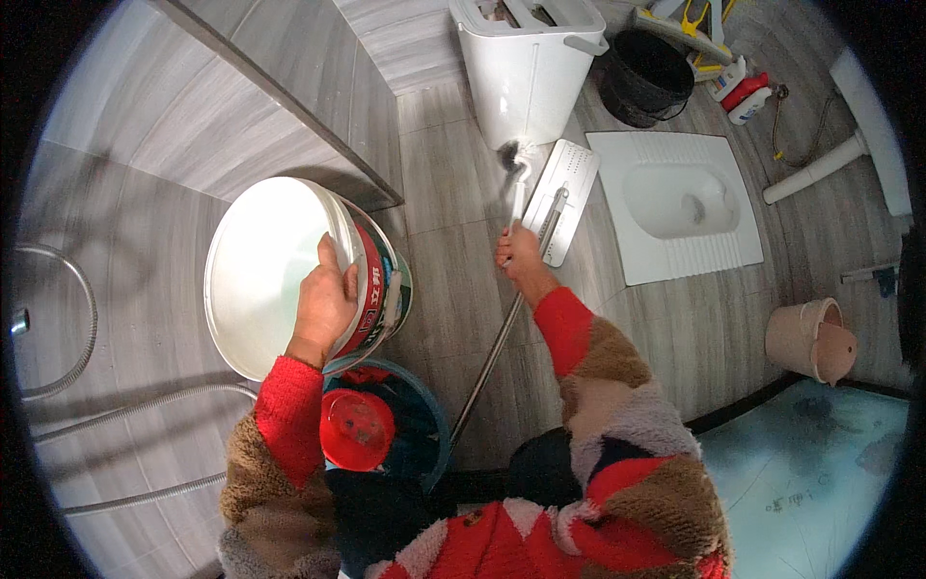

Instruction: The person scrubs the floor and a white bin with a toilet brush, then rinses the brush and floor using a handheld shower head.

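My left hand [325,304] grips the rim of a large white plastic paint bucket [249,279], thumb over the edge. The bucket is tilted with its wide pale side towards me, and its red and green label bears writing. A wire bail with a grip hangs on its right side. My right hand [519,253] is closed around the white handle of a toilet brush [519,195], whose bristles are blurred near the foot of a tall white mop bucket [528,79]. Right beside that hand lies a flat mop [568,195], its metal pole running under my wrist.
A blue tub [434,420] with a red plastic basin [357,429] stands near my legs. A squat toilet [687,206], black bucket [644,79] and cleaner bottles [745,90] are at the right. A pink bucket [803,336] stands by a blue mat [803,470]. Metal hoses [145,412] run left.
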Action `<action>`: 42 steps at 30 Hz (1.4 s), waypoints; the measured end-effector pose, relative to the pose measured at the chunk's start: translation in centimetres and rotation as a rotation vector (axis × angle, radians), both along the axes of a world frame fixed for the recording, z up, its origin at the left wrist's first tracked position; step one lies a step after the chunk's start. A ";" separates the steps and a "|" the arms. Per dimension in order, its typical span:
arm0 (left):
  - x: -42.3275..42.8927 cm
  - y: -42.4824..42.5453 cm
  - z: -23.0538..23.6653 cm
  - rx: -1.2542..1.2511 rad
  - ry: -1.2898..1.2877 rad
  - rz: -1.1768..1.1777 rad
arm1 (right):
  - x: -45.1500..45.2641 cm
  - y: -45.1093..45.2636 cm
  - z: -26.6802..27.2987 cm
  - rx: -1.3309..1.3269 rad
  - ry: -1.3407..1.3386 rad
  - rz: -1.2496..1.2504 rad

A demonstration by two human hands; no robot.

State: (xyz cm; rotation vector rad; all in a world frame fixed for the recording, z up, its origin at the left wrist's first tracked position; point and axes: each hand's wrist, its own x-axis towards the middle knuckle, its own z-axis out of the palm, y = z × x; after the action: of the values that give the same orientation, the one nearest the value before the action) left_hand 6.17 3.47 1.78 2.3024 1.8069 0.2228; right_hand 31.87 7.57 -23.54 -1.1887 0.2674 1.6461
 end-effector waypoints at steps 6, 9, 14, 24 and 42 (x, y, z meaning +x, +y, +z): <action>-0.2 0.0 -0.3 0.006 -0.005 0.005 | 1.6 1.6 2.7 0.001 0.255 -0.016; -0.1 0.0 -0.2 0.015 -0.004 -0.006 | 0.6 -1.3 2.2 0.007 0.109 0.244; -0.1 0.1 -0.4 0.043 -0.001 -0.003 | 7.3 -5.2 3.0 0.063 -0.254 0.057; -0.3 0.1 -0.7 0.047 0.001 -0.019 | 11.5 2.1 10.8 0.178 -0.623 0.063; -1.1 0.2 -1.2 0.060 0.029 -0.056 | 21.7 7.0 -0.9 0.561 -0.949 0.063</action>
State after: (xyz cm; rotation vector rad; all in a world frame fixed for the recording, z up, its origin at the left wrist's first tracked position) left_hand 5.11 3.70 0.61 2.4050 1.7696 0.2391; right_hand 53.62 14.55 -24.43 -1.3801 -0.7802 0.9396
